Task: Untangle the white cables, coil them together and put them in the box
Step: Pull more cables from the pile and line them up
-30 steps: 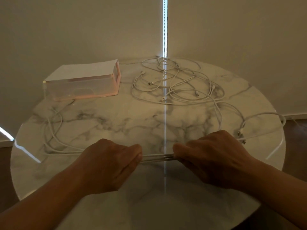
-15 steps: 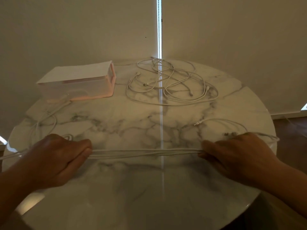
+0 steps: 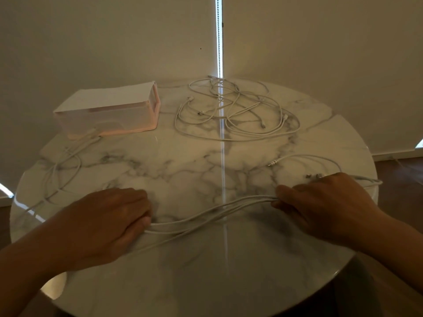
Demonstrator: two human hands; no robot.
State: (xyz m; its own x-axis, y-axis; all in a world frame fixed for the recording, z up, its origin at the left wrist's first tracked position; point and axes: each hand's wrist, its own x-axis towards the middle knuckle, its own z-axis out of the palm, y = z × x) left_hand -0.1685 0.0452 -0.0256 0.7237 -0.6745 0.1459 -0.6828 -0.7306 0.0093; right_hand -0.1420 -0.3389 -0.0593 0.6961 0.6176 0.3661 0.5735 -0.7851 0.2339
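My left hand (image 3: 107, 223) and right hand (image 3: 325, 207) both clench one bundle of white cables (image 3: 212, 213), sagging slack between them onto the marble table (image 3: 206, 282). A tangled pile (image 3: 238, 113) lies at the far edge, beside the box (image 3: 107, 115). I reckon loose tails trailing left could snag or re-knot if I coil too fast

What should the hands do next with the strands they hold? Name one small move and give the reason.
Probably fold the right hand over toward the left hand to start a loop: both grip the bundle of cables, which sags slack between them, with the ends already gathered by the right hand.
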